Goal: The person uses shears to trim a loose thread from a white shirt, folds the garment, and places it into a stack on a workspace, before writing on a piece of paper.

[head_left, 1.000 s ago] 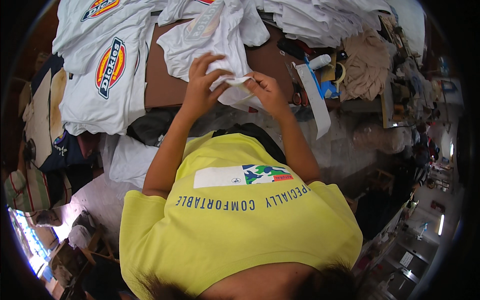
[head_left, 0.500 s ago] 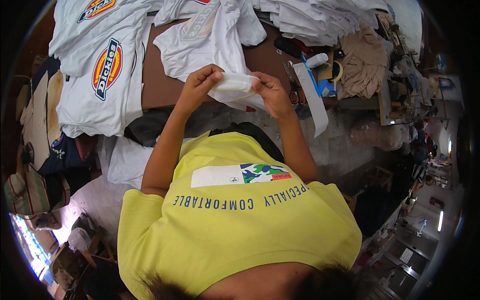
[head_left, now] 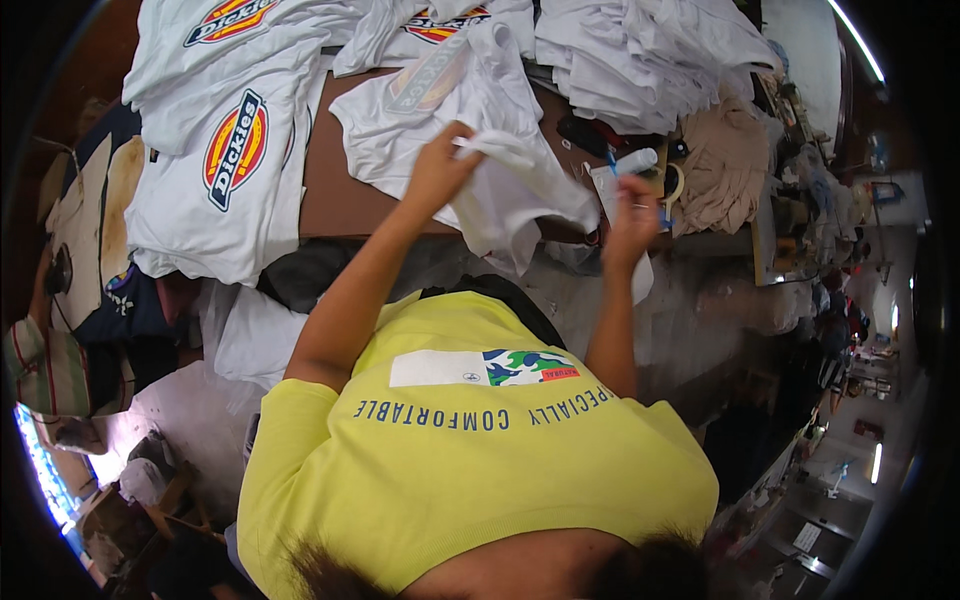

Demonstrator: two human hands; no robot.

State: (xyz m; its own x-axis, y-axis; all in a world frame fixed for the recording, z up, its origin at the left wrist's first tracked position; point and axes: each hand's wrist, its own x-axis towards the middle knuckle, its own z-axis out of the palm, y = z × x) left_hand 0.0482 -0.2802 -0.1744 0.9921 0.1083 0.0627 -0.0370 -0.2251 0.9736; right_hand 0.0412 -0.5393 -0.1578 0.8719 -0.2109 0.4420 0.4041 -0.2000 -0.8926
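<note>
A white T-shirt (head_left: 520, 190) with a faded-looking print lies partly on the brown table (head_left: 345, 200), its lower part hanging over the near edge. My left hand (head_left: 440, 170) is closed on a gathered edge of this T-shirt, lifting it above the table. To the right, my right hand (head_left: 630, 225) is off the cloth, over a long white strip (head_left: 642, 278) and some blue pieces. Its fingers look bent but are smeared by motion, so whether it holds anything cannot be made out.
Printed white T-shirts (head_left: 190, 215) are piled at the left, with a tall stack of white garments (head_left: 640, 60) at the back right. Beige cloth (head_left: 725, 150), a tape roll (head_left: 675, 185), a white tube (head_left: 637, 161) and a black object (head_left: 582, 132) crowd the table's right side.
My right hand has let go of the white cloth and moved right, to the white strip. My left hand keeps its hold, slightly further right, and the cloth now hangs loose.
</note>
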